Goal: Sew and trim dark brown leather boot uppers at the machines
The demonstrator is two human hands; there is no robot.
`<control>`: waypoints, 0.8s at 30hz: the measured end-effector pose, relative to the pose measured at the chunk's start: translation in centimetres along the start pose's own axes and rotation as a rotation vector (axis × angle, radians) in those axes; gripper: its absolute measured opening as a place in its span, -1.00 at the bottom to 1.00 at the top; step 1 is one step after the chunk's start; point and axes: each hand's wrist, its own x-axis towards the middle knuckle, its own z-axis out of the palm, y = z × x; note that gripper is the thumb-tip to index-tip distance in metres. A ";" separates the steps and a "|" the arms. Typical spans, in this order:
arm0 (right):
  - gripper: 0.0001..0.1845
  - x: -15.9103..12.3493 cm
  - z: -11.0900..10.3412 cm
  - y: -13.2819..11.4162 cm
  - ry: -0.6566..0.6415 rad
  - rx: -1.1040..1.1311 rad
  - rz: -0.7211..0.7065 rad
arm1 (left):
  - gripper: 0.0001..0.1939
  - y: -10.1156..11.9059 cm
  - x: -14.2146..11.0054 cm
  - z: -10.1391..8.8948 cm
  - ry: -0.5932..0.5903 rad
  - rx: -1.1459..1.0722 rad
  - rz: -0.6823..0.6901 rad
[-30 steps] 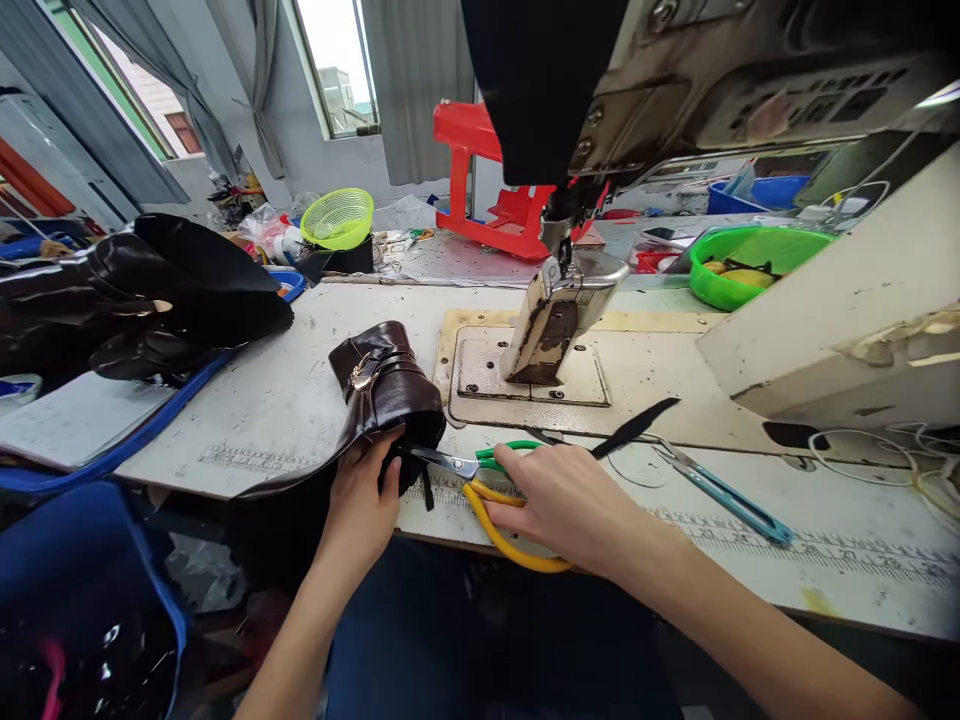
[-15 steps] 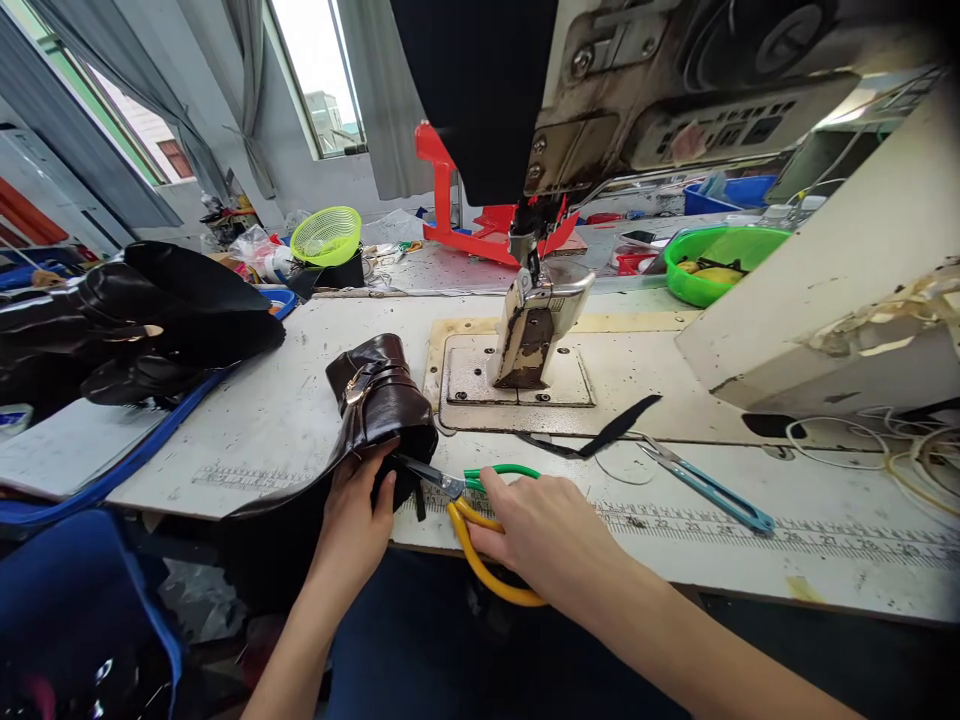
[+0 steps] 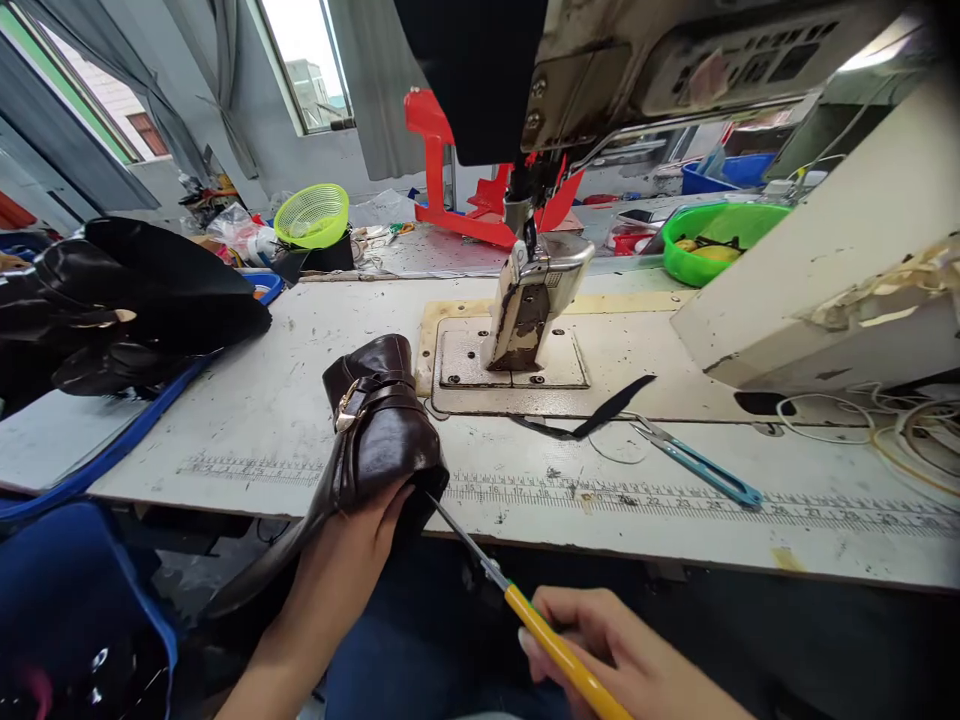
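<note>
A dark brown leather boot upper with straps and a gold buckle lies at the table's front edge, its open side towards me. My left hand grips it from below, the fingertips hidden in the fold. In my right hand are scissors with a yellow and a green handle, turned edge-on. Their blades point up and left, and the tips disappear inside the upper's opening, so what they touch is hidden. Whether the blades are apart I cannot tell.
Behind the upper rises the sewing machine's post, with the machine head above. A black strip and blue thread snips lie to the right. More black boot uppers are piled at left. A green basin stands behind.
The scissors have turned from flat to edge-on, and my right hand has dropped lower and to the right. The upper has tilted slightly, its opening now nearer the blades.
</note>
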 end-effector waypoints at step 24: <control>-0.39 5.9 8.6 3.3 -0.296 0.944 0.106 | -0.61 -0.7 2.4 0.7 0.090 0.296 0.133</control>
